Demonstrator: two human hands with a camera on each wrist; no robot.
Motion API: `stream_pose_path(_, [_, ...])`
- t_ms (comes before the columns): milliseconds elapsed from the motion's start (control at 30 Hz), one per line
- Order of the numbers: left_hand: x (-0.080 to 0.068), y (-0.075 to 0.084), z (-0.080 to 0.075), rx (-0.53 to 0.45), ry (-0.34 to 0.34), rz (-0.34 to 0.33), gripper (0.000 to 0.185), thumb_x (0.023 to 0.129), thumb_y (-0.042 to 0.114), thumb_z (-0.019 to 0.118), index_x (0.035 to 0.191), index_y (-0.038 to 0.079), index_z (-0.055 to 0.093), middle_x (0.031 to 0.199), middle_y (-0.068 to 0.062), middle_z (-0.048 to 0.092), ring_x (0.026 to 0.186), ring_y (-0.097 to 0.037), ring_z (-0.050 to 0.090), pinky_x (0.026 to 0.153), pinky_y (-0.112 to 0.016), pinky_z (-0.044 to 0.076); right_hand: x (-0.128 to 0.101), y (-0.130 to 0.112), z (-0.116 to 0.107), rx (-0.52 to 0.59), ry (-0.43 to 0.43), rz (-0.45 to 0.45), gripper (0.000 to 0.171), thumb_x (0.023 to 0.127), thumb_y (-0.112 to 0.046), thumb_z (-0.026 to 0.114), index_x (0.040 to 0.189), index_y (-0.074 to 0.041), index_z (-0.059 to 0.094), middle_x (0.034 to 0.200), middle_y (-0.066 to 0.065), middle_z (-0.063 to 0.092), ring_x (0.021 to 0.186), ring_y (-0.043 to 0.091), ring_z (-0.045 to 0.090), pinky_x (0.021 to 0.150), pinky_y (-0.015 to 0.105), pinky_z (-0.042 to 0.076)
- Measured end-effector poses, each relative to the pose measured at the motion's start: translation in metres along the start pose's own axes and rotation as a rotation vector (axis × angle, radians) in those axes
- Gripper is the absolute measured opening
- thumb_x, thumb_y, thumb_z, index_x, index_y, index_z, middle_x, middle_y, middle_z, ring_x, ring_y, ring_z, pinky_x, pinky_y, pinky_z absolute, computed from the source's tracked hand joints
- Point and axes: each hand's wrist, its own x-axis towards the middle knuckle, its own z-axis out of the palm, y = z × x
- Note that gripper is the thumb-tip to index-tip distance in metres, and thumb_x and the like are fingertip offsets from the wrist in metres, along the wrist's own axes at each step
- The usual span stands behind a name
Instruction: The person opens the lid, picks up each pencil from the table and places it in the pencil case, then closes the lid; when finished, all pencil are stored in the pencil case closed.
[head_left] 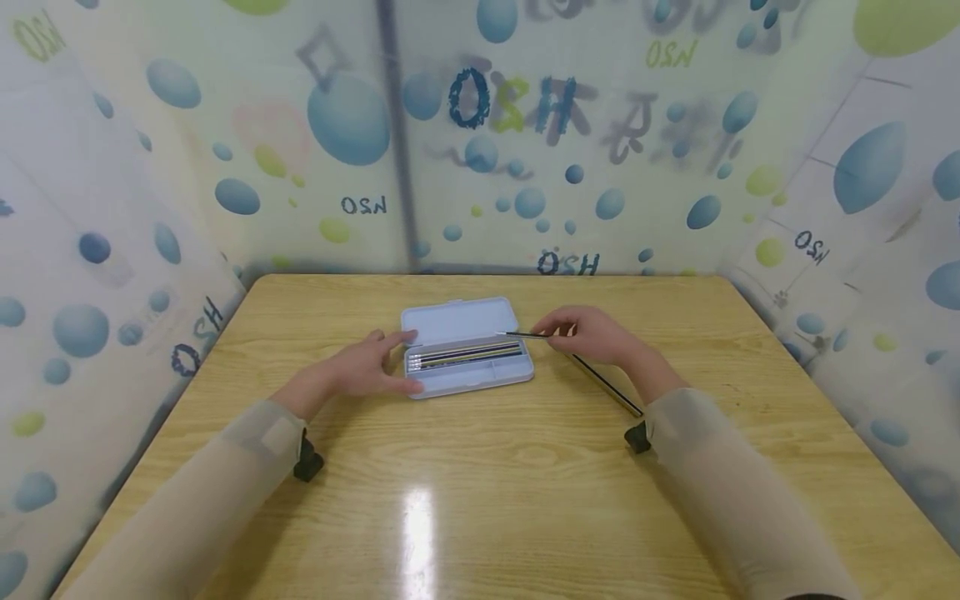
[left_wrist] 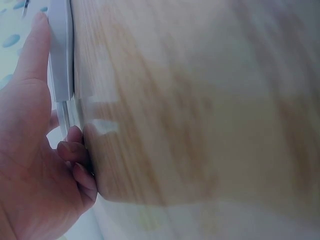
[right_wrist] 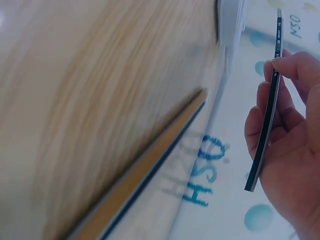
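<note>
One pencil case (head_left: 467,346), pale blue-grey, lies open at the table's (head_left: 480,500) centre, toward the far half; lid (head_left: 459,321) laid back on the far side, tray on the near side. In the tray approx. 4 pencils (head_left: 465,355) lie side by side, running left-right; exact count hard to tell from the head view.

L hand (head_left: 367,367) rests at the case's left end, fingers fairly straight and spread, thumb at the near-left corner, index fingertip at the lid's left edge. L wrist view: fingers (left_wrist: 35,47) lie flat along the case edge (left_wrist: 62,55), touching it, not curled round.

R hand (head_left: 588,333) is just right of the case, above the table, pinching 1 dark pencil (head_left: 525,335) btw. thumb and fingertips; its tip points left, over the case's right end. R wrist view shows the same pencil (right_wrist: 265,107) held across the fingertips (right_wrist: 280,65), other fingers loosely curled.

1 more long dark pencil (head_left: 606,385) lies on the table under the R wrist, slanting near-right.

2 hands, 2 beige sleeves, each w/ a small black wrist mount. Walls round the table: white sheeting w/ blue and green bubbles.
</note>
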Motion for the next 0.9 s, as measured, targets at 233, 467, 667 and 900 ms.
stream_pose_path(233, [0.000, 0.000, 0.000, -0.001, -0.003, 0.002, 0.116, 0.088, 0.079, 0.076, 0.177, 0.025, 0.024, 0.132, -0.019, 0.051, 0.107, -0.032, 0.056, 0.097, -0.053, 0.049, 0.020, -0.017, 0.015, 0.043, -0.044, -0.062, 0.027, 0.107, -0.013, 0.070, 0.131, -0.018, 0.081, 0.130, 0.005, 0.076, 0.104, 0.022, 0.066, 0.091, 0.040, 0.055])
stream_pose_path(467, [0.000, -0.001, 0.002, -0.005, 0.007, 0.001, 0.115, 0.088, 0.079, 0.076, 0.177, 0.026, 0.025, 0.132, -0.019, 0.051, 0.108, -0.031, 0.056, 0.099, -0.053, 0.049, 0.038, -0.032, 0.030, 0.056, -0.087, -0.123, 0.027, 0.105, -0.008, 0.070, 0.129, -0.012, 0.081, 0.125, 0.007, 0.079, 0.102, 0.021, 0.065, 0.090, 0.036, 0.053])
stream_pose_path(667, [0.000, 0.001, 0.002, 0.000, 0.006, -0.005, 0.115, 0.088, 0.078, 0.077, 0.176, 0.026, 0.026, 0.133, -0.020, 0.051, 0.110, -0.033, 0.056, 0.102, -0.055, 0.049, 0.049, -0.042, 0.040, 0.023, -0.100, -0.134, 0.027, 0.105, -0.010, 0.068, 0.127, -0.018, 0.082, 0.124, 0.001, 0.077, 0.107, 0.020, 0.066, 0.098, 0.040, 0.055])
stream_pose_path(900, [0.001, 0.001, 0.001, 0.011, 0.010, -0.011, 0.114, 0.088, 0.079, 0.076, 0.176, 0.026, 0.028, 0.132, -0.019, 0.051, 0.110, -0.033, 0.057, 0.099, -0.054, 0.050, 0.062, -0.052, 0.053, 0.020, -0.129, -0.139, 0.027, 0.105, -0.011, 0.069, 0.127, -0.018, 0.082, 0.124, 0.002, 0.076, 0.114, 0.020, 0.067, 0.106, 0.043, 0.055])
